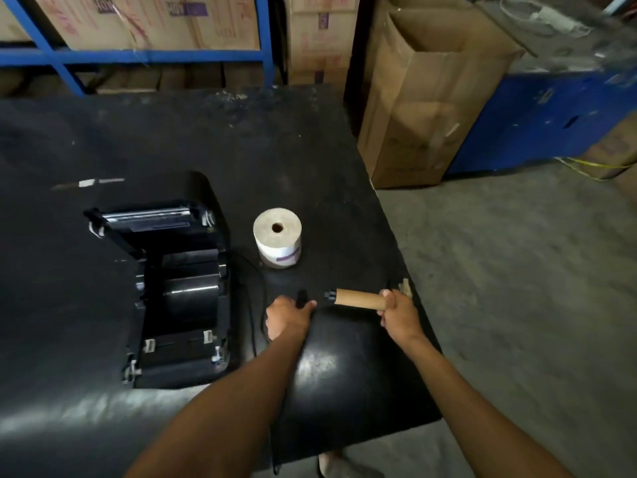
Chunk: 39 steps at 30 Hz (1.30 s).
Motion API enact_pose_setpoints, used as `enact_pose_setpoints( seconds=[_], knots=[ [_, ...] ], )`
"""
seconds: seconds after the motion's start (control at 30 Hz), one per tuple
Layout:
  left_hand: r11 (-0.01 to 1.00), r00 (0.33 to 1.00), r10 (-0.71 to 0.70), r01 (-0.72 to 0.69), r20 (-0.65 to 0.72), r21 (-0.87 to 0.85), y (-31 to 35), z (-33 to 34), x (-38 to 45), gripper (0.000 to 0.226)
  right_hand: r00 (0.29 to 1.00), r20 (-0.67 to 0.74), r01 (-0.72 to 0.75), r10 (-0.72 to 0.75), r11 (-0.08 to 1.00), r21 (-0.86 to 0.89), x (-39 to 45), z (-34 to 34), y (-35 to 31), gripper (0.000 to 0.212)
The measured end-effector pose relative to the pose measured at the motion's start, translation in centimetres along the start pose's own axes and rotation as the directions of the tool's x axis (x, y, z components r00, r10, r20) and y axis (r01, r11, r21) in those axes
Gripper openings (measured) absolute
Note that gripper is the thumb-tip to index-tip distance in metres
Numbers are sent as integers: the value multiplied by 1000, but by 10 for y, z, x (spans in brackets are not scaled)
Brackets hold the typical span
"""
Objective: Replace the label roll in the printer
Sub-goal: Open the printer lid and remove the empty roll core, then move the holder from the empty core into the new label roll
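Black table (172, 132), printer (172, 288) at left with lid open, bay showing. New label roll (277, 238) stands on end just right of printer, untouched. Right hand (400, 313) closed around right end of empty cardboard core (358, 299), black spindle tip at its left end. Left hand (286, 317) near it, fingers curled on small black piece (302, 298).

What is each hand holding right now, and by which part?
Right hand grips the empty cardboard core by its right end. Left hand pinches a small black piece; the exact hold is unclear.
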<state>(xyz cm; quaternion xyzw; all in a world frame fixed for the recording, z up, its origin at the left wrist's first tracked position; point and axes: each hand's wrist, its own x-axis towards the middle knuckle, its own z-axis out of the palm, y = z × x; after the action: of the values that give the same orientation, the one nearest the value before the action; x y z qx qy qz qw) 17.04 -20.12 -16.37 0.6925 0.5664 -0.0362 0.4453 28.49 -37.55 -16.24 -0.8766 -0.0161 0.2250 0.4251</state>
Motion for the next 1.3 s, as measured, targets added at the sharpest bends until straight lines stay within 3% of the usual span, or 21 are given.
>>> enact_pose_setpoints(
  seconds=[0.2, 0.37, 0.43, 0.47, 0.53, 0.57, 0.63, 0.7, 0.9, 1.1, 1.3],
  knots=[
    [994, 989, -37, 51, -145, 97, 8, 31, -3, 62, 996, 89, 16, -4, 991, -136, 18, 3, 15, 38],
    [993, 974, -8, 35, -228, 113, 5, 35, -3, 52, 991, 131, 30, -9, 987, -156, 21, 7, 16, 39],
    [991, 945, 116, -88, -305, 105, 3, 34, -4, 38, 990, 137, 31, -11, 988, -149, 22, 9, 15, 39],
    [974, 925, 224, -218, -307, 55, 2, 34, -5, 33, 990, 141, 34, -13, 989, -145, 23, 9, 14, 39],
    [898, 901, 396, -420, -179, -127, 3, 33, -6, 25, 988, 150, 55, -34, 989, -135, 25, 10, 10, 38],
    [878, 905, 420, -425, -70, -221, 4, 33, -6, 22, 987, 154, 67, -47, 989, -131, 26, 10, 8, 37],
    [879, 926, 355, -284, 128, -383, 7, 32, -6, 21, 983, 167, 97, -77, 989, -113, 28, 10, 2, 36],
    [859, 934, 307, -188, 184, -477, 7, 31, -5, 17, 977, 191, 114, -98, 991, -76, 30, 9, 0, 34],
    [848, 936, 312, -196, 165, -493, -1, 19, 0, 13, 950, 286, 150, -130, 988, -49, 39, -3, -4, 34],
    [830, 950, 238, -90, 203, -550, -28, 3, 5, 13, 922, 341, 195, -185, 981, 5, 58, -23, -6, 27],
    [833, 992, 113, -64, 56, -549, -38, 2, 3, 11, 908, 363, 247, -209, 967, -63, 73, -17, -5, 29]
  ],
)
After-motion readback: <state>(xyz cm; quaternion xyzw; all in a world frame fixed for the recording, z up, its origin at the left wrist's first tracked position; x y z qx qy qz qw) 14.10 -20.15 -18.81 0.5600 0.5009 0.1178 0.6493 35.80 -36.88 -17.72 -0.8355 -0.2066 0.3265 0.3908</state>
